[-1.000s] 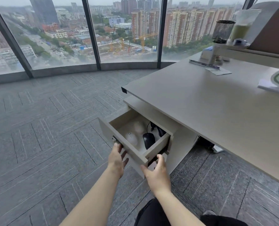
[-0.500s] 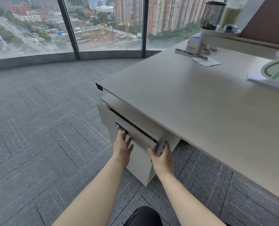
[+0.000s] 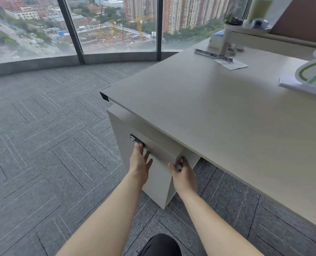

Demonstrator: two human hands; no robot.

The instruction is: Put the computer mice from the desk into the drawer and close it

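Drawer (image 3: 153, 156) flush under desk (image 3: 218, 117) corner; left hand (image 3: 139, 163) spread flat on it, right hand (image 3: 184, 174) fingers curled round its edge. No legible writing.

Brightness: we see a bright, evenly lit scene in soft daylight.
Source: we place the light at the windows (image 3: 114, 26) ahead; the city beyond looks hazy and pale.
Shadows: we find them soft, deepest under the desk (image 3: 218, 115) overhang and beside the cabinet (image 3: 159, 180).
Glare: we see only a mild sheen on the desktop.
Blur: we notice smearing on the carpet (image 3: 42, 145) at far left and bottom.
Distortion: we see the window frames and desk edges bow toward the borders.
Focus: we find the forearms and centre sharp.
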